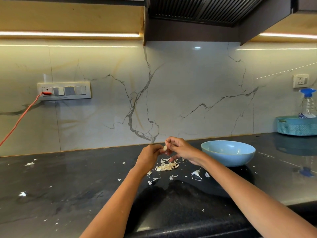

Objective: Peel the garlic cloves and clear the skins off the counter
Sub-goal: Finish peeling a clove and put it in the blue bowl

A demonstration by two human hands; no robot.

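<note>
Fingertips of the left hand (149,156) and right hand (178,147) pinch one small pale garlic clove (165,148) above the dark stone tabletop (68,186); their grip is narrow. It could slip and drop into the single heap of papery white skins (166,166) beneath. One light-blue ceramic bowl (228,152) sits just right; loose flakes lie scattered, too many to count.

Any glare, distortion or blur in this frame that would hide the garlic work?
Head view: wide-angle bending bows the counter edge and cabinets; under-cabinet strips blow out and glare off the backsplash and glossy counter; a dark shadow lies below the skins; the garlic clove between left hand and right hand is small, slightly soft.
</note>
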